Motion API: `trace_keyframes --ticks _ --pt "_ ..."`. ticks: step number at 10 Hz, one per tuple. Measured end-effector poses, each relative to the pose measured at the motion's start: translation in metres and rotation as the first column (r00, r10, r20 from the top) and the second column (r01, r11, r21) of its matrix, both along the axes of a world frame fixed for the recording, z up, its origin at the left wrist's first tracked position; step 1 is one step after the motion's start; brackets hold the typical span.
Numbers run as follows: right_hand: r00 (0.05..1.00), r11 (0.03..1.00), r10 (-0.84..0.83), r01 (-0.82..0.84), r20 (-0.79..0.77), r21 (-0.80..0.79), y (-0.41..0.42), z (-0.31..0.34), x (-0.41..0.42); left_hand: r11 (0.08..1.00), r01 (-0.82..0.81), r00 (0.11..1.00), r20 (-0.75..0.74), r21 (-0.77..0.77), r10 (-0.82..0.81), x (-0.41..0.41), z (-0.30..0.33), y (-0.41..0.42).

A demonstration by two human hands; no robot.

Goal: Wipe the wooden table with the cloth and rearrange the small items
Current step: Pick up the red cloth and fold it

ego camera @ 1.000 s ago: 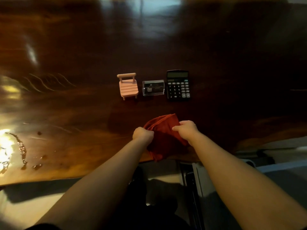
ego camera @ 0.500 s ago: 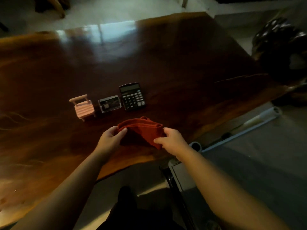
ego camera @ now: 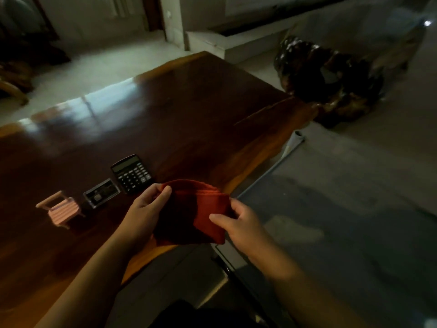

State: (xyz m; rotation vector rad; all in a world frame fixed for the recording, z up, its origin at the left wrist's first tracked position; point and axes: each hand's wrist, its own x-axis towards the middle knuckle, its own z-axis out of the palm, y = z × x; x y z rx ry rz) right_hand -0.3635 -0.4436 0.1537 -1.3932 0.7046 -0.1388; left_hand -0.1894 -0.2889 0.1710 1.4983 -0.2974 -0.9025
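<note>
At the left of the dark wooden table (ego camera: pixel 194 110) stands a tiny pink chair (ego camera: pixel 62 209), upright, and just right of it a small clear case (ego camera: pixel 101 195) lies flat. Next right, a little farther, lies a black calculator (ego camera: pixel 132 173), keys up. Near the table's near edge the left hand (ego camera: pixel 146 209) pinches the left edge of a folded red cloth (ego camera: pixel 196 214) between thumb and fingers. The right hand (ego camera: pixel 241 223) grips the cloth's right edge, thumb on top, fingers closed beneath. The cloth is held between both hands, over the table edge
</note>
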Motion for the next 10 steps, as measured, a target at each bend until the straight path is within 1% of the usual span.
trace_keyframes --ticks 1,2,3,4,5,6,7,8,9,10 --pt "0.994 0.993 -0.105 0.102 0.040 0.066 -0.005 0.003 -0.030 0.990 0.141 0.989 -0.044 -0.005 -0.142 -0.014 0.007 -0.025" --pt "0.955 0.948 -0.293 0.284 0.046 0.141 -0.009 0.004 -0.054 0.949 0.313 0.946 -0.078 -0.029 -0.314 -0.021 0.007 -0.052" --pt "0.896 0.884 -0.445 0.437 0.008 0.166 -0.012 0.003 -0.080 0.864 0.504 0.861 -0.093 0.013 -0.501 -0.028 0.008 -0.084" --pt "0.852 0.841 -0.522 0.522 -0.038 0.142 -0.016 -0.002 -0.101 0.806 0.591 0.798 -0.169 0.033 -0.579 -0.036 0.001 -0.106" --pt "0.804 0.797 -0.586 0.595 -0.102 0.107 -0.024 -0.017 -0.119 0.763 0.639 0.760 -0.232 0.100 -0.607 -0.051 -0.006 -0.133" --pt "0.751 0.753 -0.643 0.656 -0.153 0.056 -0.034 -0.037 -0.130 0.740 0.645 0.762 -0.226 0.188 -0.607 -0.070 -0.013 -0.161" --pt "0.724 0.734 -0.661 0.679 -0.200 0.031 -0.045 -0.057 -0.132 0.711 0.650 0.759 -0.185 0.269 -0.624 -0.083 -0.023 -0.182" --pt "0.726 0.750 -0.649 0.661 -0.226 -0.028 -0.051 -0.069 -0.127 0.711 0.631 0.771 -0.148 0.311 -0.619 -0.085 -0.034 -0.193" --pt "0.759 0.796 -0.605 0.589 -0.242 -0.142 -0.056 -0.078 -0.123 0.711 0.610 0.782 -0.116 0.350 -0.613 -0.079 -0.046 -0.196" --pt "0.732 0.790 -0.612 0.556 -0.299 -0.256 -0.055 -0.084 -0.121 0.721 0.547 0.776 0.066 0.426 -0.628 -0.066 -0.048 -0.189"
